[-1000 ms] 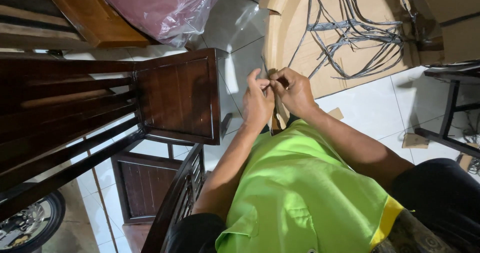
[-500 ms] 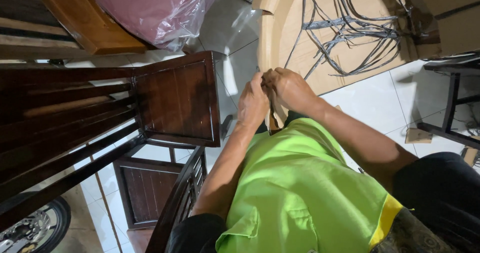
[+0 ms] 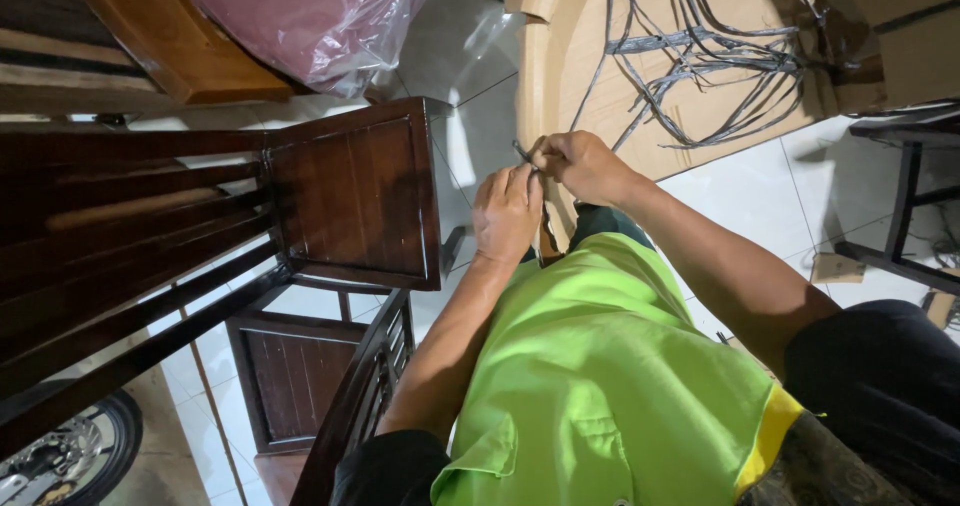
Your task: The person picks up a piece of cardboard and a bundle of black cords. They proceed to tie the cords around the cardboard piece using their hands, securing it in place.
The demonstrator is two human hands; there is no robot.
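Note:
My left hand [image 3: 507, 212] and my right hand [image 3: 577, 164] meet above my knees, fingers pinched together on a thin dark strand [image 3: 523, 152] that pokes out between them. Just behind the hands stands the edge of a large brown cardboard sheet [image 3: 560, 56]. On that sheet lies a loose bundle of grey strands [image 3: 712, 58]. My lime-green shirt [image 3: 600, 376] fills the lower middle of the view.
Dark brown wooden chairs [image 3: 355, 196] crowd the left side. A pink plastic-wrapped bundle [image 3: 310, 16] lies at the top, on a lighter wooden piece [image 3: 170, 46]. A black metal frame [image 3: 900, 206] stands at right. A motorcycle wheel [image 3: 60, 456] shows at bottom left. White tiles cover the floor.
My hands have stayed together on the strand, with the fingers shifting slightly. The view has drifted a little.

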